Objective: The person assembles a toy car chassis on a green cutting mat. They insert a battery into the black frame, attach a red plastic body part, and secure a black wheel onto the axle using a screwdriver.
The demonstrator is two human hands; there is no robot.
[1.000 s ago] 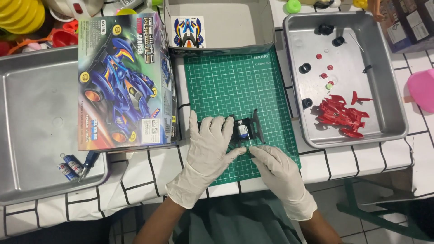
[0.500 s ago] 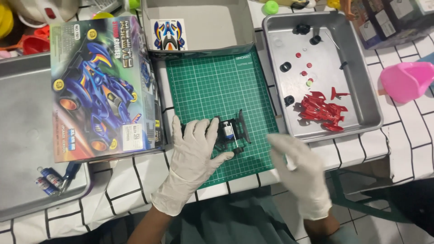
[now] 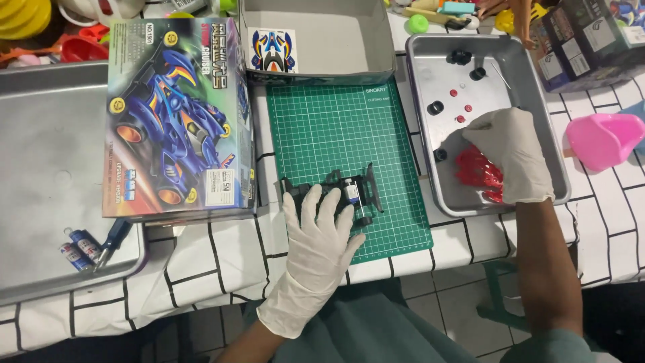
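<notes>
Far to the left of the green cutting mat sits a big grey metal tray. Two small batteries lie in its near corner, with a blue-handled tool touching them. Between that tray and the mat lies the toy car box, with a blue racing car painted on it.

Just behind the mat stands an open grey cardboard box with a sticker sheet inside.

On the near part of the mat lies the black toy car frame. The left hand, in a white glove, lies flat and open on it, with its fingers spread over the frame's left end. It presses down and does not wrap around anything.

Right of the mat, touching its edge, is a smaller metal tray. Little black wheels and tiny red bits lie in it. The right hand, also gloved, is down in this tray with its fingers curled over a bunch of red plastic parts. I cannot tell if it truly pinches them.

Further right of the mat, past the small tray, lies a pink scoop.
</notes>
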